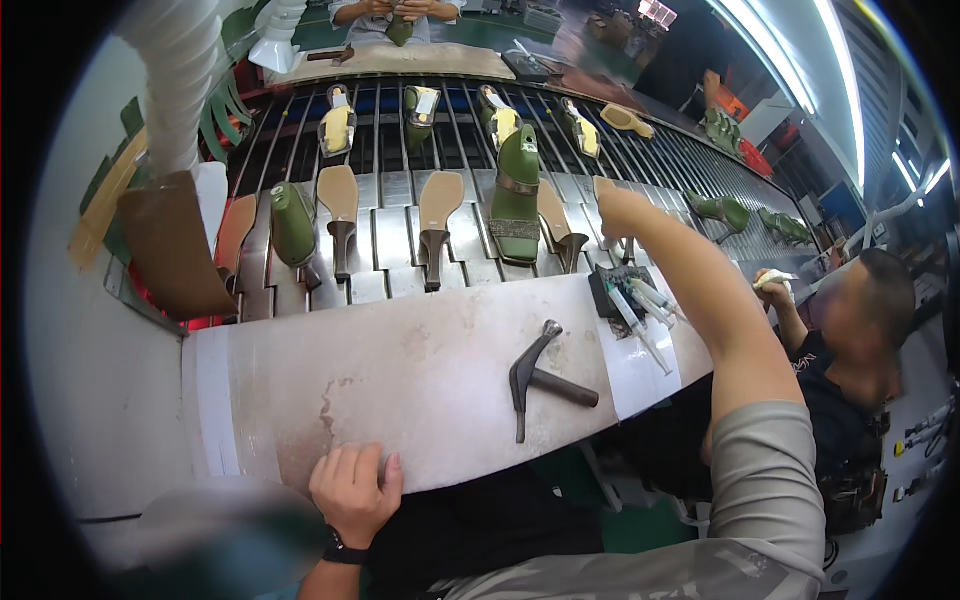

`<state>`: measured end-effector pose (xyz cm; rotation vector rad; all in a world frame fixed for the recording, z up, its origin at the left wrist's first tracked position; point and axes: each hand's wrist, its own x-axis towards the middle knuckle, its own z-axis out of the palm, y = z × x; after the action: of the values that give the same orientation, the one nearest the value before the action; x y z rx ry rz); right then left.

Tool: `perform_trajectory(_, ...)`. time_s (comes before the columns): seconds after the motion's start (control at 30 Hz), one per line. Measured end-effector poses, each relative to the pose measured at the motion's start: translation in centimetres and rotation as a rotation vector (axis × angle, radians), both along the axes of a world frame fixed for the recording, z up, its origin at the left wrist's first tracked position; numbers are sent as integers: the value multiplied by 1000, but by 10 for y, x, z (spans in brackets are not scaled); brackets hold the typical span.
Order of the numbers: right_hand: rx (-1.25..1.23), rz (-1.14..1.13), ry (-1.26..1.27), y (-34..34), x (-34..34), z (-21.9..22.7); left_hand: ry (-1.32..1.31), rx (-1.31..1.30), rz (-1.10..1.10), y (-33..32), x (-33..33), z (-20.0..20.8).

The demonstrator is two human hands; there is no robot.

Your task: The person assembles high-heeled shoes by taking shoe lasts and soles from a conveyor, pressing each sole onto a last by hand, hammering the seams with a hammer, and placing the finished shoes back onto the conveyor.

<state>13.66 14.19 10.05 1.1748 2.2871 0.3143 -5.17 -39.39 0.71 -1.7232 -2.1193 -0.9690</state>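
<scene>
Reference point: the hammer (541,379), lying on the pale work board (430,350). Your right hand (624,212) is reached out beyond the hammer and to its right, over the slatted conveyor (375,222). It is at a tan heeled sole (601,184), which is partly covered by it; fingertips hidden, so cannot tell whether you pinch the sole or only touch it. Your left hand (355,490) rests palm down on the board's near edge, left of the hammer and closer to you; fingers loosely bent and side by side, thumb apart, nothing seen in it. Right of the hammer: syringes (626,308) beside a black holder (604,290). Beyond the hammer, slightly left: a green sandal (516,190) with a glittery strap, standing among more tan soles (440,203). Farther left: another green shoe (292,228).
</scene>
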Motion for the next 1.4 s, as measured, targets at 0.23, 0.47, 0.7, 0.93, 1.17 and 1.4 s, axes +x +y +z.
perform_trajectory(0.23, 107, -72, 52, 97, 47, -101, -23, -202, 6, -2, 0, 5)
perform_trajectory(0.47, 282, -657, 844, 250, 65, -54, -8, -253, 39, 12, -1, 27)
perform_trajectory(0.7, 331, -238, 720, 343, -22, -74, -177, -379, 51, 23, -11, 40)
perform_trajectory(0.93, 373, -325, 511, 302, -74, -99, -254, -550, 50, 9, -16, 41)
perform_trajectory(1.17, 334, -207, 488, 203, -32, -10, -108, -289, 43, 12, -9, 41)
perform_trajectory(1.4, 290, -44, 704, -10, -17, 132, -307, -8, 85, 0, -3, 29)
